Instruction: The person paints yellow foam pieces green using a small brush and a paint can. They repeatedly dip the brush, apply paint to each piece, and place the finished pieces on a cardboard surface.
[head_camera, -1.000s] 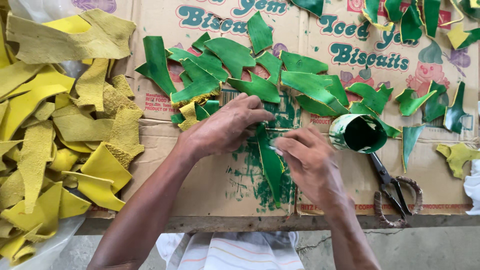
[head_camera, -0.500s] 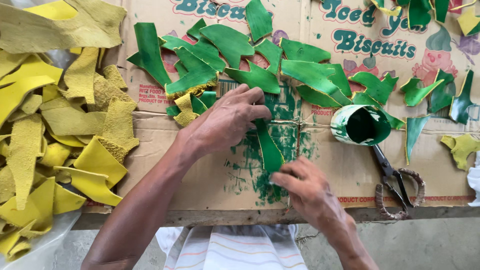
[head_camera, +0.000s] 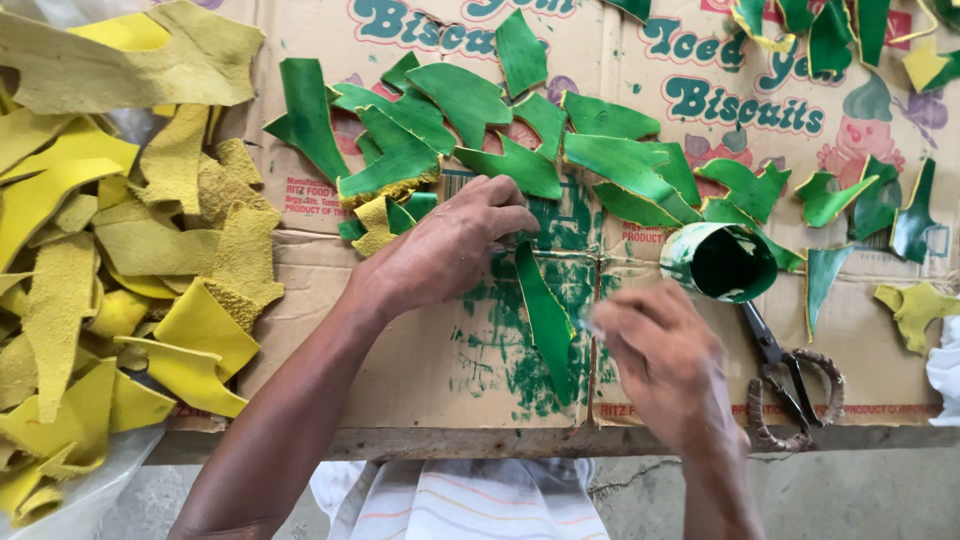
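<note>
A long green leather strip is pinned flat on the cardboard sheet by the left hand, fingers spread over its top end. The right hand, blurred, looks pinched narrow just right of the strip, so painting seems in hand. The green-stained cup and scissors sit right of the strip, crowding that side a bit; yellow scraps are piled well left.

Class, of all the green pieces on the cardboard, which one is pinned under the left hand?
The long narrow green strip lying alone on the paint-stained cardboard, under the left hand.

Cardboard-covered wooden table over grey concrete floor, soft daylight
</note>
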